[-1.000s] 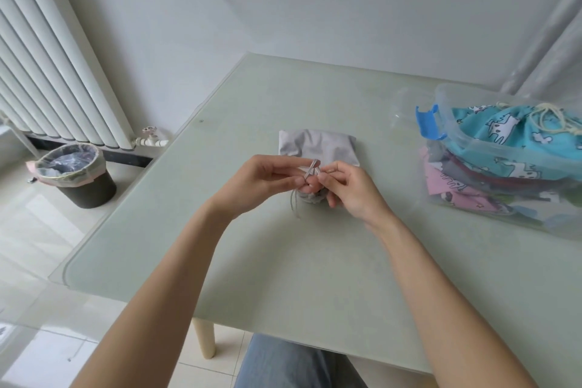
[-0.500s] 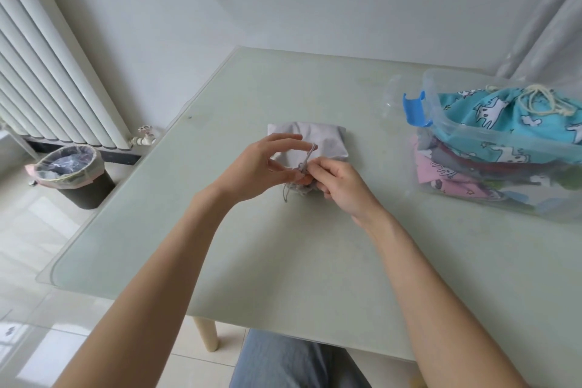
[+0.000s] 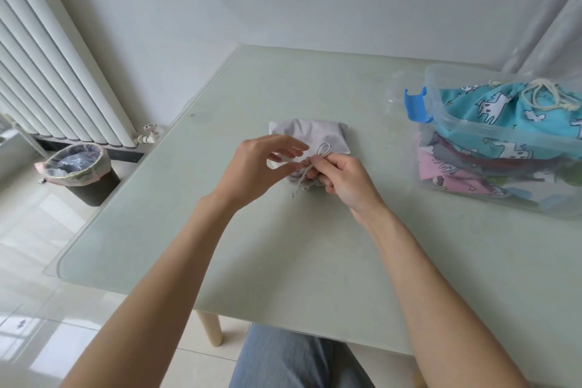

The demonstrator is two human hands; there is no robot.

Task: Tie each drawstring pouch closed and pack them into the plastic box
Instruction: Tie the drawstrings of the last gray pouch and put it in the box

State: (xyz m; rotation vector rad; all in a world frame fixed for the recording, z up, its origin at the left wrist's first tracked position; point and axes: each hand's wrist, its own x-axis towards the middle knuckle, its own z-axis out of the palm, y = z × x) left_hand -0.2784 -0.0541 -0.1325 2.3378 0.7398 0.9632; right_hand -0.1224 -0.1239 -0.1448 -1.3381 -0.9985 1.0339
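On the surface (image 3: 315, 246), the right hand (image 3: 341, 181) is pinching the cord loop (image 3: 323, 149) of the grey pouch (image 3: 310, 132) so the knot can form, while the left hand (image 3: 256, 167) is hovering with fingers spread, gripping nothing.

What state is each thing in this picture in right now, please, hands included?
Grey pouch: lying on the table, neck gathered, cord looped, knot unfinished.
Left hand: fingers spread, fingertips at the cord.
Right hand: pinching the cord loop.
Plastic box: lid off, filled with pouches.
Blue pouch: on top, tied shut.
Waste bin: lined, upright on the floor.
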